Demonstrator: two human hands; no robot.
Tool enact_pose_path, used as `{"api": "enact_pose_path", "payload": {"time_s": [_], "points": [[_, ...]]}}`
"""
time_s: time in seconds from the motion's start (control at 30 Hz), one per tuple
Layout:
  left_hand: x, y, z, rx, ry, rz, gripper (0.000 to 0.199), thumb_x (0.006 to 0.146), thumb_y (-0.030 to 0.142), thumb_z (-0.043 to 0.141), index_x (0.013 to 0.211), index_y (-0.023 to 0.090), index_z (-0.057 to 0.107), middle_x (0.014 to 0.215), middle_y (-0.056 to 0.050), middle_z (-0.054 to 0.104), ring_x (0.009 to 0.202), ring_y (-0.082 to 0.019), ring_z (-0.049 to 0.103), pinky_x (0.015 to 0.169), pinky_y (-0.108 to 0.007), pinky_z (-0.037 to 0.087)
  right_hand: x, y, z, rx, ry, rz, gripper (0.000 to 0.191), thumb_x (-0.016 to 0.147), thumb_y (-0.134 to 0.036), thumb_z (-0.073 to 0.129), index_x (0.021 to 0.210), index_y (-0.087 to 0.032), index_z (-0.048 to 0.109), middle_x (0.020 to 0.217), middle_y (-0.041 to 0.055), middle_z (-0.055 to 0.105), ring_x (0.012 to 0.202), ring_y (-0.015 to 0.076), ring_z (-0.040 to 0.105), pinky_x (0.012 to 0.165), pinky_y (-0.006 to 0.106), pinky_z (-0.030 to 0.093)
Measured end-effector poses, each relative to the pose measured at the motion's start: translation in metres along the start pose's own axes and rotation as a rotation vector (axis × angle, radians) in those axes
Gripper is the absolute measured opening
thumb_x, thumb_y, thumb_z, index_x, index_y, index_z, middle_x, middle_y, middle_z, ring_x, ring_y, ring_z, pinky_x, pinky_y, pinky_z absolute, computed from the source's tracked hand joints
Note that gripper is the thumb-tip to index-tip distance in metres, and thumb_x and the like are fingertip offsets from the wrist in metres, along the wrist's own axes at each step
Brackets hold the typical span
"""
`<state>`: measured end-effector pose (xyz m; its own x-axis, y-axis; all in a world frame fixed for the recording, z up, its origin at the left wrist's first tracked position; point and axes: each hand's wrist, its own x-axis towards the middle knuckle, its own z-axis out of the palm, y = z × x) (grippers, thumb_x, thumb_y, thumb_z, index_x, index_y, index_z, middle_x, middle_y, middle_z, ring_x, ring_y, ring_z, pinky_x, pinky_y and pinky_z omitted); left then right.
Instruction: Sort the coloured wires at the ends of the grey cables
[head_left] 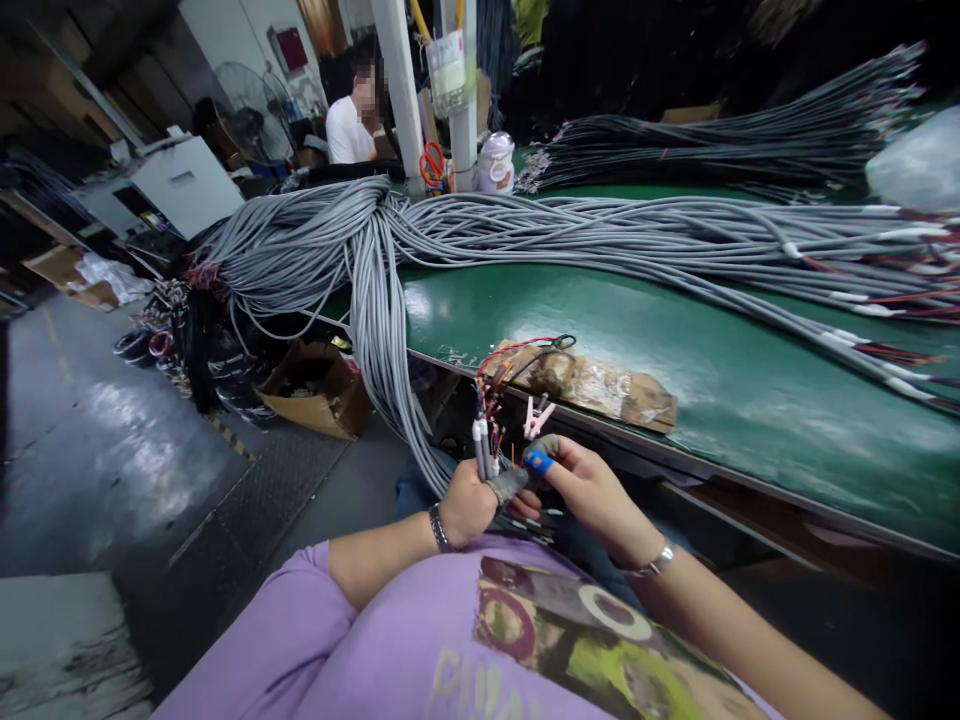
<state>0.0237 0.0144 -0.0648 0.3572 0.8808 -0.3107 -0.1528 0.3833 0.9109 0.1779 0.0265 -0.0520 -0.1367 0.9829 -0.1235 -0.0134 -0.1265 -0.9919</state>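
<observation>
Several grey cables (pixel 482 447) with white-wrapped ends and thin coloured wires stand upright in my left hand (pixel 476 500), whose fingers are closed round them. Grey tape covers its thumb. Close beside it, my right hand (pixel 589 490) pinches with thumb and fingertips, one wrapped in blue tape; thin wires reach its fingertips, but what it grips is too small to make out. A pink clothes peg (pixel 536 415) is just above the right fingertips, at the table edge. Behind the wire ends a cardboard strip (pixel 630 396) with clear tape and a brown lump lies on the green table (pixel 465 310).
A long bundle of grey cables (pixel 600 232) crosses the table and hangs over its edge. Black cables (pixel 712 145), red scissors (pixel 432 163) and a lilac tub (pixel 496 165) are behind. A cardboard box (pixel 319 400) stands on the floor at left. A person (pixel 350 128) sits farther back.
</observation>
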Motion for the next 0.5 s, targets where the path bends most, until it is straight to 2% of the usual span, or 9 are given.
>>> {"api": "enact_pose_path", "payload": {"time_s": [0.1,0.2,0.3,0.5], "points": [[0.001,-0.002,-0.001,-0.060,0.066,0.017,0.057,0.065,0.064,0.070,0.077,0.008,0.064,0.064,-0.010,0.068,0.053,-0.019,0.065,0.054,-0.028,0.051,-0.001,0.004,0.001,0.124,0.091,0.076,0.029,0.070,-0.045,0.070,0.066,-0.021,0.054,0.056,-0.0041,0.047,0.052,0.0111,0.040,0.052,0.026,0.037],[0.001,-0.002,-0.001,-0.085,0.075,0.017,0.056,0.065,0.062,0.071,0.080,0.008,0.065,0.062,-0.010,0.068,0.054,-0.019,0.066,0.053,-0.027,0.050,-0.003,0.008,0.001,0.278,0.046,0.130,0.031,0.070,-0.043,0.071,0.062,-0.021,0.051,0.055,-0.0044,0.043,0.051,0.0109,0.039,0.053,0.026,0.040],[0.001,-0.001,0.000,-0.092,0.054,0.025,0.054,0.066,0.060,0.071,0.080,0.008,0.066,0.061,-0.009,0.067,0.052,-0.018,0.065,0.051,-0.025,0.048,-0.003,0.011,-0.002,0.393,-0.030,0.161,0.031,0.071,-0.045,0.071,0.064,-0.020,0.055,0.059,-0.0022,0.047,0.055,0.0119,0.043,0.055,0.027,0.043],[0.002,0.013,0.002,-0.096,-0.001,-0.008,0.052,0.064,0.059,0.073,0.071,0.009,0.064,0.057,-0.006,0.064,0.042,-0.013,0.058,0.042,-0.021,0.041,0.017,0.012,-0.014,0.588,-0.049,0.286,0.043,0.070,-0.062,0.069,0.078,-0.020,0.065,0.075,0.0024,0.062,0.059,0.0119,0.052,0.057,0.026,0.048]]}}
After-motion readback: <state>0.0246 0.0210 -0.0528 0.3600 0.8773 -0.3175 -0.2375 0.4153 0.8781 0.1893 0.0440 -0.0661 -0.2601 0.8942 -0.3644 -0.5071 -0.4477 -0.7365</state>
